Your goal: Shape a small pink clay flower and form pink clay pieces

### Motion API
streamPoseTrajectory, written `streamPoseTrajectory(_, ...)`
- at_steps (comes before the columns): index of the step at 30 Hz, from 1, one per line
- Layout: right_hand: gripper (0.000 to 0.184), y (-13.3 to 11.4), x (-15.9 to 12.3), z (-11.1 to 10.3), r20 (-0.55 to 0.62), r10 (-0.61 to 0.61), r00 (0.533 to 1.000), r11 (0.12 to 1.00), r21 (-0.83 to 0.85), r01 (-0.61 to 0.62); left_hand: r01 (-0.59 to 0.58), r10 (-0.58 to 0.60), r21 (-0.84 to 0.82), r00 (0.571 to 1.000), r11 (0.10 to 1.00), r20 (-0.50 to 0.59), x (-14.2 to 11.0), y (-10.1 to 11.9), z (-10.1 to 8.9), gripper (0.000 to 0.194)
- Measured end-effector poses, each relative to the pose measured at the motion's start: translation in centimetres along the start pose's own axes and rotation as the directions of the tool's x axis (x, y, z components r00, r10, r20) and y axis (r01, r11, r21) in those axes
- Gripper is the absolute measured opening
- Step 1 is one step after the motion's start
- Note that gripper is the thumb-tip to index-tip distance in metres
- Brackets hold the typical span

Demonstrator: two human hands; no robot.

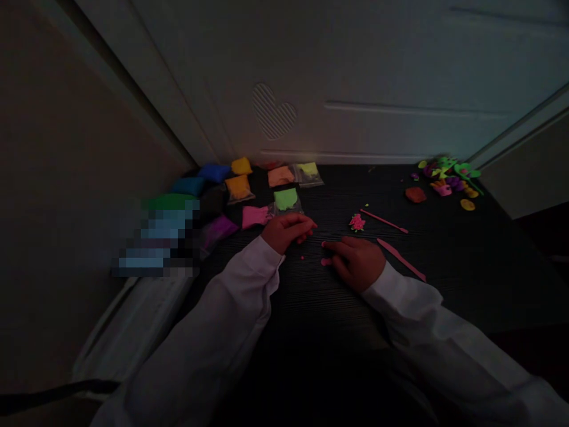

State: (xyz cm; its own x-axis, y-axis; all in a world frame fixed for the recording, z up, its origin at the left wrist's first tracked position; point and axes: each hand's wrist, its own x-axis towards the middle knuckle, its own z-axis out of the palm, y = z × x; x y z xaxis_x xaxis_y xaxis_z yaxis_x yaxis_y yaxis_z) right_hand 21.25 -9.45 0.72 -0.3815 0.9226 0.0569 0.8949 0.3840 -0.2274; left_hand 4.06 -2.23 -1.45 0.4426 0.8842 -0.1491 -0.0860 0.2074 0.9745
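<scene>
My left hand (291, 232) hovers over the dark table with its thumb and fingers pinched together; what they hold, if anything, I cannot make out. To its right, my right hand (359, 258) rests low, index finger stretched out onto a small pink clay piece (323, 244). Just below that finger, near the thumb, lies a flat pink clay disc (326, 261). A tiny pink clay ball (303, 257) sits between the hands. Beyond my right hand is a pink clay flower with green leaf tips (357, 222).
A thin pink modelling tool (384, 221) and a pink clay knife (402, 260) lie on the right. Bagged clay, including a green pack (285, 198) and a pink pack (255, 217), lines the back left. Finished-looking clay flowers (451, 178) cluster back right, near a brown clay lump (415, 194).
</scene>
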Motion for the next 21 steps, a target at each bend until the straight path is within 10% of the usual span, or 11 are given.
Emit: streamPoseTrajectory(21, 0.04, -0.05, -0.34, 0.31, 0.033, -0.083, 0.996, 0.99, -0.114, 0.086, -0.023, 0.023, -0.002, 1.0, 1.0, 0.017, 0.03, -0.09, -0.15, 0.021)
